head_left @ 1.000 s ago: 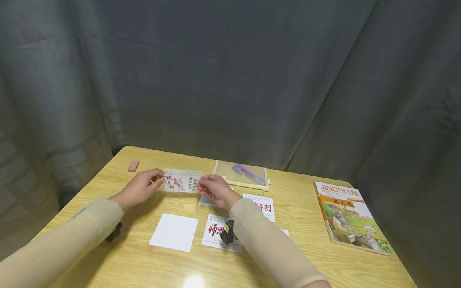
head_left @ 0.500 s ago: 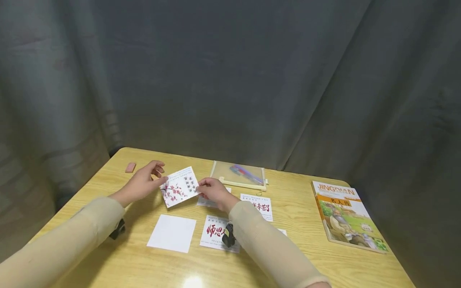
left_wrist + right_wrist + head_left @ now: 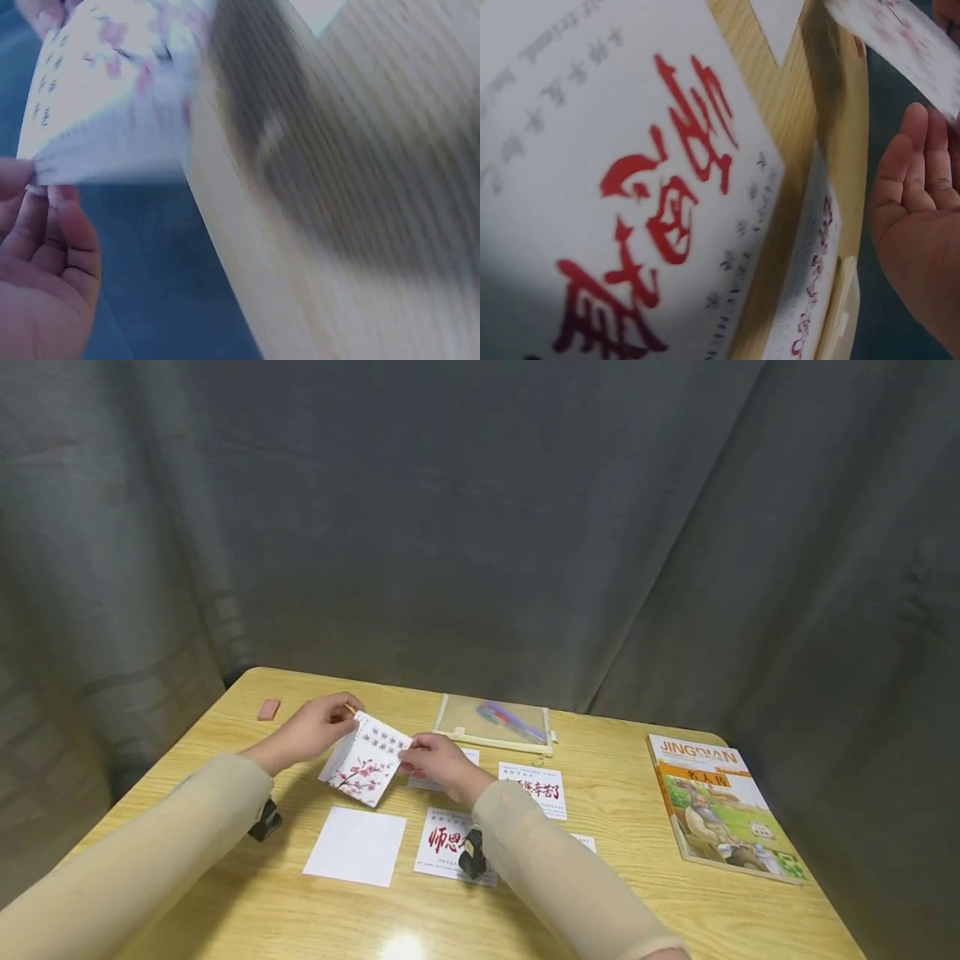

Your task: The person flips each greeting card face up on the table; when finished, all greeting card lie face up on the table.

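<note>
My left hand [image 3: 318, 731] pinches the upper left corner of a white card [image 3: 367, 764] printed with pink blossom branches and dark characters. The right hand [image 3: 446, 767] pinches the same card at its right edge. It is held tilted above the table. Along its left side another white layer shows; whether that is a fold or a second card, I cannot tell. Close up in the left wrist view, the blossom card [image 3: 135, 67] is blurred, with the left thumb and fingers [image 3: 75, 225] at its corner. The right wrist view shows the right palm [image 3: 922, 247] beneath the card.
A blank white card [image 3: 356, 847] lies below the hands. Beside it are red-lettered cards [image 3: 438, 856], partly under the right forearm. A mesh zip pouch [image 3: 457, 718] with pens lies behind, a pink eraser [image 3: 268, 709] far left, a book [image 3: 723, 810] at right.
The blossom card has turned from level to tilted, its lettering now at the top. My left hand came off its left edge, then took the upper left corner.
</note>
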Tool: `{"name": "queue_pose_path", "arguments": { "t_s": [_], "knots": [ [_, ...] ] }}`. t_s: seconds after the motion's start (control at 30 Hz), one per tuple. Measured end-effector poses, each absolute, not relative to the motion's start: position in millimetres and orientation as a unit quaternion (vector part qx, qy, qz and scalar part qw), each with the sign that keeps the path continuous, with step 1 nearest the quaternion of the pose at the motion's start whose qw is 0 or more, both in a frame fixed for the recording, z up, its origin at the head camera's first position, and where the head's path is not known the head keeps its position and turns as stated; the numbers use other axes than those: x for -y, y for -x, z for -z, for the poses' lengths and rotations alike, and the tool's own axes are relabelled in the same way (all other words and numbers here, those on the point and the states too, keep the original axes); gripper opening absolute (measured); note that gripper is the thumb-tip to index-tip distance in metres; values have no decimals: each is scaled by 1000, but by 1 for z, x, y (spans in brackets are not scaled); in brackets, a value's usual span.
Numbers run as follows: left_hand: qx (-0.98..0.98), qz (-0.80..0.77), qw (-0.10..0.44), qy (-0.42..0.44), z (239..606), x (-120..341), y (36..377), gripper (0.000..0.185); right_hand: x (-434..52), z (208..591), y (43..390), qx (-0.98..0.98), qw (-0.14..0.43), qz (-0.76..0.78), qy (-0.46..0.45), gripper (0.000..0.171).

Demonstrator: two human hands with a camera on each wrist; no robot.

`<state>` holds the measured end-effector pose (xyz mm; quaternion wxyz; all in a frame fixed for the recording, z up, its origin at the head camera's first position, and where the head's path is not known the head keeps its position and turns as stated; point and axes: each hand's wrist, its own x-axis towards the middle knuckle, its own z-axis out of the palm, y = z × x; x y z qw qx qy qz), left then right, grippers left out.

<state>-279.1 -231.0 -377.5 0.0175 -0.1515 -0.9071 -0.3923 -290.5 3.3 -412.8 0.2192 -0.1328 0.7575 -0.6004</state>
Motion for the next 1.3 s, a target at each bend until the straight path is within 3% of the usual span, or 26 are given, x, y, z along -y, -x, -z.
{"name": "queue_pose_path", "arguments": {
  "t_s": [0.27,0.5,0.6,0.73,0.9,1.3],
  "knots": [
    [814,578,42,52,374,238,274,23,-2,419,292,-683,245,679,110,8],
    [832,555,13,20,383,242,268,18,3,418,291,-652,182,734,57,9],
    [887,458,31,55,389,243,264,23,4,419,292,-673,189,713,43,7],
    [936,303,64,169,397,235,260,33,6,420,293,-704,209,678,34,10],
    [939,205,24,273,412,219,259,38,12,423,295,-720,215,660,19,9],
    [953,159,-60,252,425,223,261,52,31,427,299,-683,218,697,-15,31]
  ]
}}
